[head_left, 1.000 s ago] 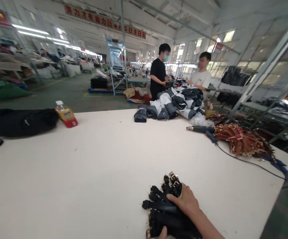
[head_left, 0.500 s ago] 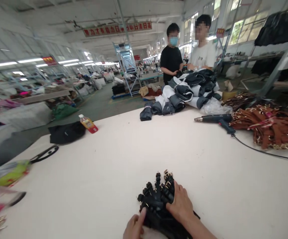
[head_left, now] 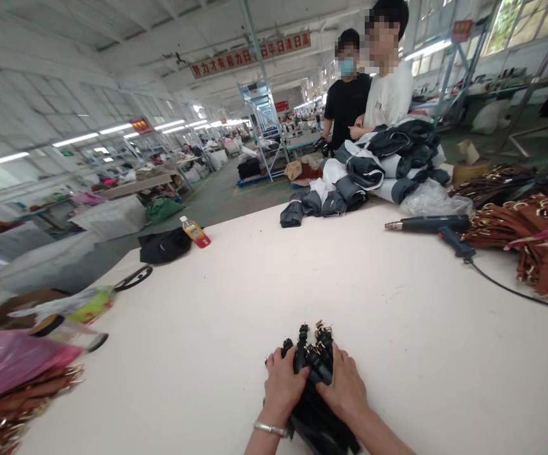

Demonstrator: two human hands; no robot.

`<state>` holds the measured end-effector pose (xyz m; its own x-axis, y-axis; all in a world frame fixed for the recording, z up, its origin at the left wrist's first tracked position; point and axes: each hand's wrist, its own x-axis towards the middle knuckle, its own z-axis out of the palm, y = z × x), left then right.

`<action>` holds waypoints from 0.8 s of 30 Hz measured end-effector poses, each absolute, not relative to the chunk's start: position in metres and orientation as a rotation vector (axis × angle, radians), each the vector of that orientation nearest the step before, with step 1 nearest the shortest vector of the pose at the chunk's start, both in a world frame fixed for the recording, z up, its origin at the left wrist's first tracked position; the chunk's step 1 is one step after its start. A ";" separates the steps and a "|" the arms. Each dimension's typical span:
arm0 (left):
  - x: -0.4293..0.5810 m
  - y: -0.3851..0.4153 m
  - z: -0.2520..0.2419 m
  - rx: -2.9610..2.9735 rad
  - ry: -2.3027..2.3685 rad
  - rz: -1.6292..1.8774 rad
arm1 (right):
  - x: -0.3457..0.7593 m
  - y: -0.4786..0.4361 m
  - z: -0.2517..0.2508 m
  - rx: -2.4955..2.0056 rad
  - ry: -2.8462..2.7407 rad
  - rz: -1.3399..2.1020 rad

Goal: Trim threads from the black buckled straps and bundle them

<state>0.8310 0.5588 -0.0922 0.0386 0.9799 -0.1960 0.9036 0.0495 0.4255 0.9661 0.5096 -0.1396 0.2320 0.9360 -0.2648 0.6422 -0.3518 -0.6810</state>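
Black straps (head_left: 312,379) lengthwise, buckles pointing away.

i count two hands on my side, the left hand (head_left: 283,387) and the right hand (head_left: 344,388), both laid on one bundle of black straps (head_left: 314,360); the straps in it are too tangled to count. one counter (head_left: 236,297). one bottle (head_left: 194,231), one black bag (head_left: 164,245), one heat gun (head_left: 432,224), one heap of brown straps (head_left: 534,237), one pile of folded garments (head_left: 373,170). two people (head_left: 373,95) stand at the far side.
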 end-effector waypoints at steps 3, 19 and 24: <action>0.830 0.557 -0.095 1.898 1.912 0.328 | 0.969 0.509 -0.142 -2.065 -1.448 0.918; 0.780 0.475 -0.108 1.601 2.029 1.052 | 0.979 0.506 -0.146 -1.937 -1.313 1.052; 0.756 0.440 -0.148 1.630 2.133 0.953 | 0.979 0.500 -0.144 -1.868 -1.267 1.171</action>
<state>0.7559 0.4405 -0.1482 -0.3164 0.9353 0.1584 0.7421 0.1400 0.6555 0.9786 0.5004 -0.1443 0.1596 0.9280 -0.3366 0.4085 -0.3725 -0.8333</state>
